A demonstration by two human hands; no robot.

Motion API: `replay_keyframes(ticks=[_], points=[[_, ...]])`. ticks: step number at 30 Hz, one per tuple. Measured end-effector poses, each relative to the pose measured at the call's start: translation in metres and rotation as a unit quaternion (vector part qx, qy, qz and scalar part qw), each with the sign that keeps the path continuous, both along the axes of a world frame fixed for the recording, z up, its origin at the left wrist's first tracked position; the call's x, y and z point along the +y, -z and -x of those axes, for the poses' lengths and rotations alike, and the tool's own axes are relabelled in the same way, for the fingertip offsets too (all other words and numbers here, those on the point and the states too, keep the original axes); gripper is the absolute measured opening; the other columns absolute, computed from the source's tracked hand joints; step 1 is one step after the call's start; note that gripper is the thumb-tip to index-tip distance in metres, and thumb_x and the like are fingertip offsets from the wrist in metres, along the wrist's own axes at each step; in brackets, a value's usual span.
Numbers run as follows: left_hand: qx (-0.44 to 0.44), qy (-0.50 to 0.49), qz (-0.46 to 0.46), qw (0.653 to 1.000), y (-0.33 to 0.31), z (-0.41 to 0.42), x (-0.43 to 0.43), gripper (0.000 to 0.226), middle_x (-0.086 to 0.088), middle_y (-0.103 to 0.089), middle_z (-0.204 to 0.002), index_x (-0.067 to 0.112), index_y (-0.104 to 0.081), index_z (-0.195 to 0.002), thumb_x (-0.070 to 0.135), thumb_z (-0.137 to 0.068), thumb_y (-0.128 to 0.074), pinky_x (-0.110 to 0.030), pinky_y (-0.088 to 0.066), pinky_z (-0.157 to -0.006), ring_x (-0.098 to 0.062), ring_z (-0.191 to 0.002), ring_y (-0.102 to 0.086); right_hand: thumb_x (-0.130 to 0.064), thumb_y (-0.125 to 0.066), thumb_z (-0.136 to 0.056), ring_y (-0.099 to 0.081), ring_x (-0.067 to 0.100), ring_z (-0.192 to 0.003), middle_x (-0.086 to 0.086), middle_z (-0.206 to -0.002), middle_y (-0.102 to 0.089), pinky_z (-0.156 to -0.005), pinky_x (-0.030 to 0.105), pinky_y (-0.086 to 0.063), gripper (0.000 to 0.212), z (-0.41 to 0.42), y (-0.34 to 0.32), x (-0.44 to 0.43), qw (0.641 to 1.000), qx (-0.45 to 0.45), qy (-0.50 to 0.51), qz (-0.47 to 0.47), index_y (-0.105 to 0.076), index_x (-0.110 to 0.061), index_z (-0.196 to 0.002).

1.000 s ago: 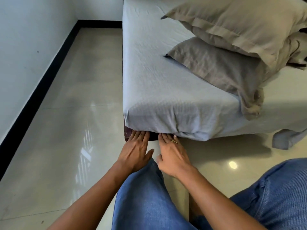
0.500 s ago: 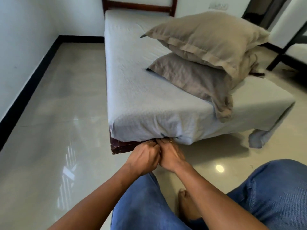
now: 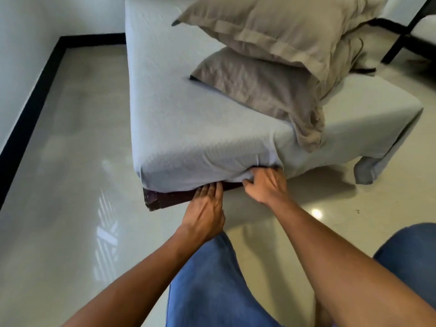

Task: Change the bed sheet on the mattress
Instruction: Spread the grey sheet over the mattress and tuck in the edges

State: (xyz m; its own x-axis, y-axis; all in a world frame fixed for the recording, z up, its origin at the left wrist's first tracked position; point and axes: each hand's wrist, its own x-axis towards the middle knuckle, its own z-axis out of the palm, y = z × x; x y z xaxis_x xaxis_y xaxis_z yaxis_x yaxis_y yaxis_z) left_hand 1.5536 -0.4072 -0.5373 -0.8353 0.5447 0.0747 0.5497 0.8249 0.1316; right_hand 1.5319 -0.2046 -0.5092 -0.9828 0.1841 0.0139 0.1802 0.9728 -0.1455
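Glossy pale floor tiles (image 3: 70, 161) and a black skirting (image 3: 35, 102) run along the left of a low bed, whose mattress lies hidden under a light blue-grey bed sheet (image 3: 188, 128). Two pillows (image 3: 271, 27) sit stacked on the sheet toward the right side, probably parked there so the near end is free to work on. At that near end the sheet's lower hem meets the dark wooden bed frame (image 3: 160, 199). The left grip (image 3: 207, 208) is flat, fingers straight and together, tips at the seam between hem and frame, apparently to pin the fabric there. The right grip (image 3: 266, 185), just to the right, is curled into a bunched fold of the sheet with the thumb spread, taking up slack at the mattress edge. Whether the fold is being tucked in or drawn out I cannot tell. Further right the sheet hangs loose at a corner toward the floor, so I judge this end only partly dealt with
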Motion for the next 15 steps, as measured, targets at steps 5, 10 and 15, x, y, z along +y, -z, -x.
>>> replay_keyframes(ticks=[5, 10, 15], points=[[0.029, 0.041, -0.019, 0.999, -0.002, 0.010, 0.033, 0.069, -0.027, -0.057, -0.139, -0.008, -0.047, -0.142, 0.018, -0.080, -0.063, -0.041, -0.042, -0.112, -0.037, -0.129, -0.056, -0.052, -0.056, -0.086, -0.040, 0.024, -0.144, 0.003, -0.153, -0.048, -0.118, 0.056, -0.019, 0.071, -0.006, 0.014, 0.005, 0.993, -0.094, -0.055, -0.038, -0.044, -0.021, -0.149], [-0.027, 0.004, 0.028, 0.999, 0.006, 0.015, 0.055, 0.086, -0.018, -0.024, -0.163, 0.002, -0.014, -0.159, 0.033, -0.090, -0.055, -0.040, -0.015, -0.126, -0.030, -0.152, -0.023, -0.021, -0.063, -0.087, -0.027, 0.024, -0.152, 0.008, -0.161, -0.038, -0.127, 0.042, -0.017, 0.075, -0.045, 0.016, 0.013, 0.991, 0.013, -0.129, 0.027, -0.035, -0.009, -0.156], [-0.024, 0.014, 0.047, 0.998, 0.004, 0.014, 0.053, 0.086, -0.018, -0.017, -0.166, 0.003, -0.010, -0.160, 0.038, -0.094, -0.053, -0.040, -0.010, -0.126, -0.031, -0.153, -0.017, -0.032, -0.059, -0.081, -0.052, 0.027, -0.134, 0.006, -0.141, -0.059, -0.116, 0.041, -0.034, 0.061, -0.021, 0.020, 0.008, 0.994, 0.017, -0.112, -0.009, -0.054, -0.016, -0.140]])
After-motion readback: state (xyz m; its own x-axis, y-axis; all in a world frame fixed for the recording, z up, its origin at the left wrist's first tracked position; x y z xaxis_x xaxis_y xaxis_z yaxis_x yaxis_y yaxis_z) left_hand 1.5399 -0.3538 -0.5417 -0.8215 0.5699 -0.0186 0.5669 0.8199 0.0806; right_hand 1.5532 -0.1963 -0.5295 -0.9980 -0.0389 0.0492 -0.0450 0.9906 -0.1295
